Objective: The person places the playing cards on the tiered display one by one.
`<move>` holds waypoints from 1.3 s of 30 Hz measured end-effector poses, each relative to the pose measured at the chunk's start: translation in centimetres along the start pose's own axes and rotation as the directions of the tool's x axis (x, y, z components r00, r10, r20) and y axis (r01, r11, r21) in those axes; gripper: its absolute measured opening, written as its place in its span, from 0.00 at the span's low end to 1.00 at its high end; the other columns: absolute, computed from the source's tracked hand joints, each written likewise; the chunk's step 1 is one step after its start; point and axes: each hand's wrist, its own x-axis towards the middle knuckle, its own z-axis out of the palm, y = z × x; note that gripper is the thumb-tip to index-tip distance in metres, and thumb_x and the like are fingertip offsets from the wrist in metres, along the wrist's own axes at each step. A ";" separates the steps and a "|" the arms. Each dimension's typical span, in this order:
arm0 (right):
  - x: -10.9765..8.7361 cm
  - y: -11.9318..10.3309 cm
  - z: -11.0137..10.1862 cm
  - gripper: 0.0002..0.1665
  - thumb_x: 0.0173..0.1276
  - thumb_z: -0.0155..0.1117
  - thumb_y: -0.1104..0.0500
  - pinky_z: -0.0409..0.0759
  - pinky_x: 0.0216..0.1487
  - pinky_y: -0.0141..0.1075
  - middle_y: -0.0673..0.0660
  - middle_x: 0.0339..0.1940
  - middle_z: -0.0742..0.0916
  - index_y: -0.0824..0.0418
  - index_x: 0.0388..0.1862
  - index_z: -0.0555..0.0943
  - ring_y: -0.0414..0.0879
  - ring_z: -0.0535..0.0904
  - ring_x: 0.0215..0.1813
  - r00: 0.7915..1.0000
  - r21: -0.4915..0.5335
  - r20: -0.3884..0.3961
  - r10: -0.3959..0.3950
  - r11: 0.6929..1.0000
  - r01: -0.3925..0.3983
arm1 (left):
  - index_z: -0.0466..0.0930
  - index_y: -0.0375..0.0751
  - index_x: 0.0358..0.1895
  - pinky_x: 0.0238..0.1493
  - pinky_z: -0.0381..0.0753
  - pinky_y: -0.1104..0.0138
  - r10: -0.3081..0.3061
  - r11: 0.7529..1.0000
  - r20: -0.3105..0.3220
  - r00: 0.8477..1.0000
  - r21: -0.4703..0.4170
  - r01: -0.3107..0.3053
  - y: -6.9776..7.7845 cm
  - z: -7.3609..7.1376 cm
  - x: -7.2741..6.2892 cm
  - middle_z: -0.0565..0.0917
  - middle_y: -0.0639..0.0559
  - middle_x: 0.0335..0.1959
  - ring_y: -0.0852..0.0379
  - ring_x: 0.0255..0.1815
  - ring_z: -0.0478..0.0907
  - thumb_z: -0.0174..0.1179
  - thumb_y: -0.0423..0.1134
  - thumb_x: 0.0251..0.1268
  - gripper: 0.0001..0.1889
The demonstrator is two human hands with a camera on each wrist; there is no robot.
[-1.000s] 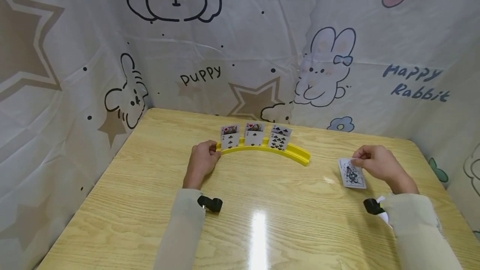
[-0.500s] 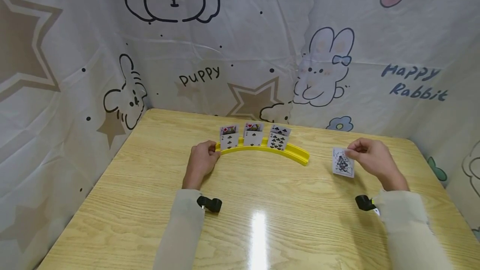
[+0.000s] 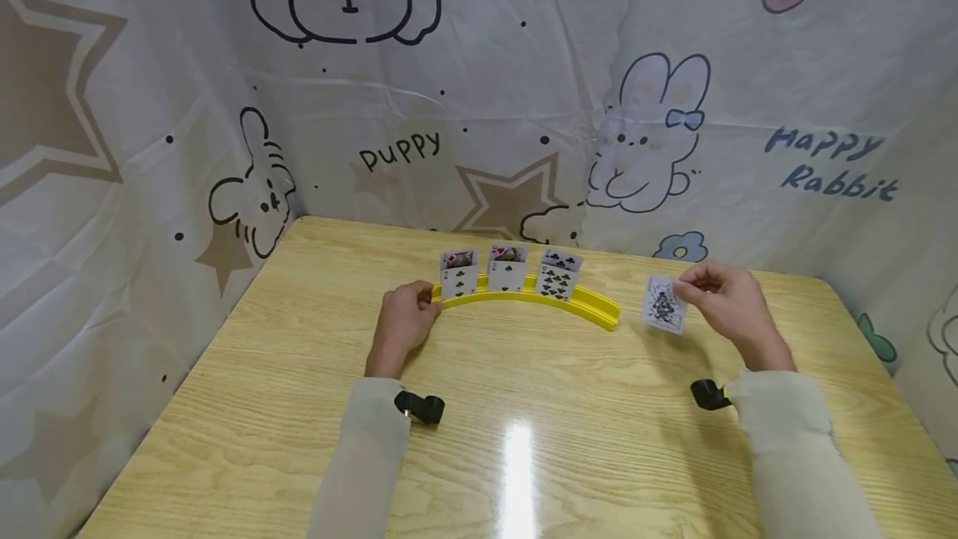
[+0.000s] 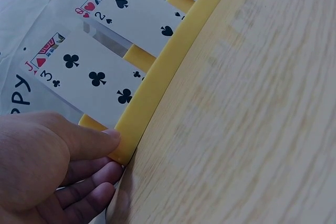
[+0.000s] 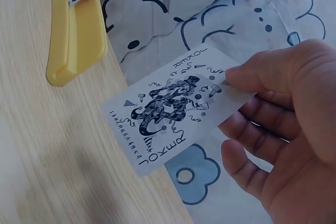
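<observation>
A curved yellow card holder (image 3: 595,307) stands toward the back of the table with playing cards upright in its slot, in two rows. In front are the three of clubs (image 4: 96,78), the two of spades (image 4: 137,17) and a higher club card (image 3: 556,282); red-suit face cards peek out behind the first two. My left hand (image 3: 405,321) pinches the holder's left end between thumb and fingers. My right hand (image 3: 729,306) pinches a black-and-white joker card (image 5: 168,108) by its upper corner, thumb on its face. The joker hangs tilted above the table, right of the holder's right end.
The wood-grain table (image 3: 449,439) has a bright light reflection near its front. A white printed cloth (image 3: 486,90) hangs behind and at both sides. Each wrist carries a small black camera, such as the left one (image 3: 421,407).
My right hand has lifted the joker from low over the table and carried it leftward and farther back, toward the holder. My left hand stays at the holder's left end.
</observation>
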 end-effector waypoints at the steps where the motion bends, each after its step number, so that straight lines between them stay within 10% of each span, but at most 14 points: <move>1: 0.0 -0.1 0.1 0.15 0.75 0.62 0.52 0.70 0.31 0.35 0.61 0.42 0.82 0.65 0.44 0.79 0.51 0.71 0.40 1.000 0.007 -0.008 0.000 1.000 0.000 | 0.82 0.34 0.57 0.46 0.81 0.60 0.002 1.000 -0.001 1.000 -0.001 -0.002 0.0 0.0 0.0 0.85 0.45 0.44 0.53 0.43 0.81 0.67 0.36 0.67 0.18; 39: 1.9 -3.0 4.1 0.17 0.72 0.67 0.52 0.74 0.31 0.31 0.60 0.40 0.84 0.67 0.42 0.82 0.48 0.77 0.38 0.987 0.175 -0.132 -0.092 0.978 0.115 | 0.82 0.34 0.58 0.47 0.81 0.60 0.000 1.000 -0.002 1.000 0.001 0.000 -0.1 0.0 0.0 0.84 0.44 0.45 0.53 0.44 0.80 0.66 0.36 0.67 0.18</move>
